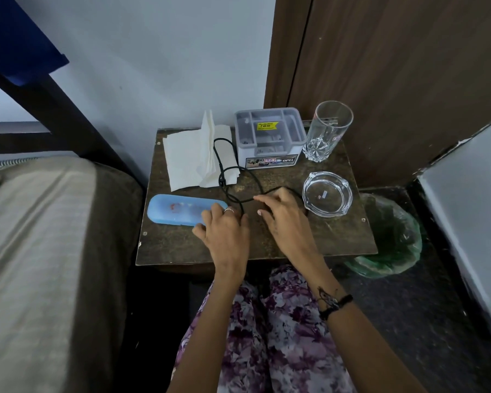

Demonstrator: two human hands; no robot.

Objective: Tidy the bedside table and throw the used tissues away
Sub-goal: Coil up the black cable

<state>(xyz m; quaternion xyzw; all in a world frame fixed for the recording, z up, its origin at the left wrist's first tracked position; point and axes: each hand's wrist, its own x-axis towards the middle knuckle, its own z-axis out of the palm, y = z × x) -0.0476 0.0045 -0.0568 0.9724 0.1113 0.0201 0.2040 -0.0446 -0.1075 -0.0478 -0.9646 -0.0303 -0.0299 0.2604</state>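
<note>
small dark wooden bedside table (338,236) wedged between bed and brown door, seen from above. left hand (224,236) and right hand (284,219) both low over the front middle of the top, fingers curled at a thin black cord (226,163); appears pinched by each hand, probably to gather the slack into a coil. cord looped back across the white unfolded paper tissues (187,157) at rear left, so likely in need of lifting off before the tissues can be taken. long pale blue plastic case (179,211) just beside the left hand, touching its fingers. grey compartmented plastic organiser (270,137) and tall clear drinking glass (328,131) upright at the rear, near the wall, out of the way. clear glass ashtray (326,194) just beside the right hand. green-lined waste bin (391,245) on the floor at right, close to the table edge, handy for the tissues, not yet thrown away.
</note>
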